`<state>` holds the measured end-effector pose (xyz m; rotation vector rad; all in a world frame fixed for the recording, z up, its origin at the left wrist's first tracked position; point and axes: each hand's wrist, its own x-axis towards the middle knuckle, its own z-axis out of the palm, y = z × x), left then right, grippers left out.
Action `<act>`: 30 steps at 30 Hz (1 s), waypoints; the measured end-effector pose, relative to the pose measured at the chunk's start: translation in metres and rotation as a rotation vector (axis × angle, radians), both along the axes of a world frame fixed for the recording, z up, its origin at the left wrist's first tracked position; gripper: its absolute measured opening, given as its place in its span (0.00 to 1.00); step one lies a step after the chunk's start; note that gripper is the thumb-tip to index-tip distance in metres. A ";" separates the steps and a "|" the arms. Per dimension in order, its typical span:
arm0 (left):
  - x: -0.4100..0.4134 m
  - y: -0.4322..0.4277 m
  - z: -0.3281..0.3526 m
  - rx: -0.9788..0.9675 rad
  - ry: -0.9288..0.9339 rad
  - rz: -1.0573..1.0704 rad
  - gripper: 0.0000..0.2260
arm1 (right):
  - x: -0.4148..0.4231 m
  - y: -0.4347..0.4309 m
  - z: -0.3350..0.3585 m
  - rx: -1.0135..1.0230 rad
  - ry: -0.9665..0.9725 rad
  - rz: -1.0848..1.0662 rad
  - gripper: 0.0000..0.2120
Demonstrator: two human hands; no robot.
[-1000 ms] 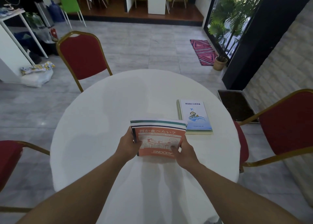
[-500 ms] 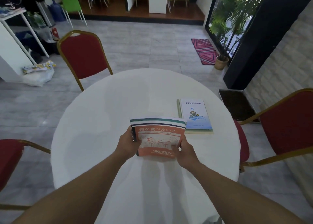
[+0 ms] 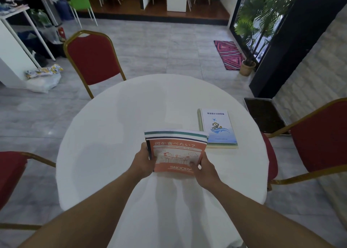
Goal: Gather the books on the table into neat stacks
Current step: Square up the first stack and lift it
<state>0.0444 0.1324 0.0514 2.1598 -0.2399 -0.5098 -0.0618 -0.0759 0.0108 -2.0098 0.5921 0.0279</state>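
I hold a small pile of books over the near part of the round white table. An orange Snoopy book lies on top, and striped covers stick out at its far edge. My left hand grips the pile's left side. My right hand grips its near right corner, thumb on the cover. A second stack with a pale blue cover on top lies flat on the table, just right of and beyond the held pile.
A red chair stands at the table's far left, another red chair at the right, and a third at the near left. A dark tray lies on the floor to the right. A potted plant stands further back.
The held pile and both hands stay almost in place; the pile has only edged slightly away from me.
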 end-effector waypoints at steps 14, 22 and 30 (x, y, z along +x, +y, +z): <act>0.024 -0.041 -0.015 -0.145 0.217 0.276 0.10 | 0.044 -0.013 0.002 0.434 0.028 -0.108 0.15; 0.090 -0.066 -0.044 0.010 0.149 0.337 0.10 | 0.120 -0.032 -0.017 0.414 0.091 -0.106 0.13; 0.175 -0.085 -0.075 0.083 0.120 0.367 0.13 | 0.205 -0.052 -0.035 0.339 0.153 -0.090 0.17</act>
